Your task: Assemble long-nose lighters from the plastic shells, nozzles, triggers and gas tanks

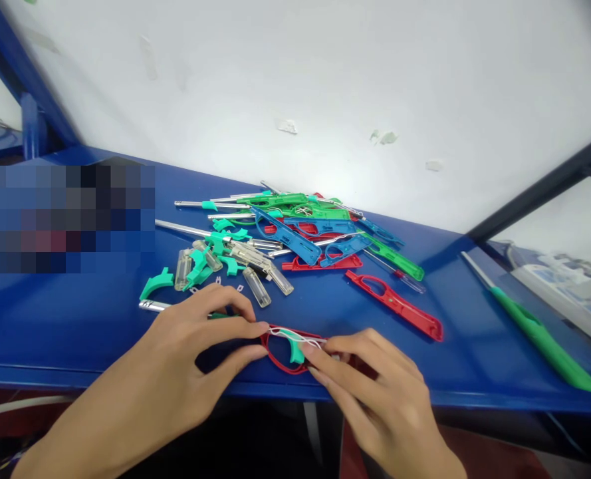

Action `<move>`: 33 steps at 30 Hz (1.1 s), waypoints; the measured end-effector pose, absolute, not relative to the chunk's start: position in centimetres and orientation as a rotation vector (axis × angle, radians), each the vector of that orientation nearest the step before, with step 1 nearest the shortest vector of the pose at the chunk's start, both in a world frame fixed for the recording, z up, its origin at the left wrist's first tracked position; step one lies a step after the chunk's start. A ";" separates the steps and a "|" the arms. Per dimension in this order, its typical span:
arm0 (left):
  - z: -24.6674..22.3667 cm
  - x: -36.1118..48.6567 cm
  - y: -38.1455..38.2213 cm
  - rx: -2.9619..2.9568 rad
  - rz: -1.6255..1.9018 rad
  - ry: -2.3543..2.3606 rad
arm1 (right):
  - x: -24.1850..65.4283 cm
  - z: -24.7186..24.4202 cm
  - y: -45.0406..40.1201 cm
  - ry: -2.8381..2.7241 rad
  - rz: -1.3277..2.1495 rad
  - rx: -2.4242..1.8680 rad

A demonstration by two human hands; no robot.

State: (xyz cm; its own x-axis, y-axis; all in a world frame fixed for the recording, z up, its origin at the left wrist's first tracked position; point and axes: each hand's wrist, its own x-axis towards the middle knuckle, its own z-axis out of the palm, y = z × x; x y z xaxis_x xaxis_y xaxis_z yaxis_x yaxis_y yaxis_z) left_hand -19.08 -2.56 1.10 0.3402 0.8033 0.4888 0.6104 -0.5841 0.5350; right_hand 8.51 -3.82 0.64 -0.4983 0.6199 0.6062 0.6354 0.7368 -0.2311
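the red casing, an open half-shell with a finger loop, is at the front edge of the blue table between both hands and serves as the reference for all positions. the left hand is nearly closed at the left end of the red casing, index fingertip and thumb gripping its edge near the wires. the right hand is partly closed around the right end, fingers bent, with a fingertip against the green trigger; the exact contact under these fingers is hidden. completed so far, by judgement: the green trigger is placed at the loop, and the white wires run along the upper edge. not yet done: the wires bow loosely out of the shell, and no mating half covers the visible portion. a metal tube lies left of the red casing, partly behind the left hand; whether it is attached cannot be told. a loose red half lies beyond and to the right. clear tanks and spare triggers lie beyond and to the left; farther beyond is a pile including blue halves and green halves, indicating many unassembled parts. well right of the red casing lies one green lighter, apparently fully closed.
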 end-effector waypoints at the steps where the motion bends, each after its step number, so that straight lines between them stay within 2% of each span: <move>1: 1.0 -18.8 -2.7 2.333 1.073 1.291 | 8.5 0.6 -3.8 -2.248 -0.030 -0.943; 13: 0.2 -17.8 -3.1 2.362 1.061 1.365 | 8.8 0.4 -3.9 -2.259 -0.008 -0.960; 23: 0.5 -16.6 -2.7 2.554 1.132 1.071 | 8.9 0.3 -3.9 -2.281 0.002 -0.953; 33: 0.5 -16.8 -3.1 2.472 1.023 1.079 | 9.0 0.4 -4.0 -2.142 0.162 -0.871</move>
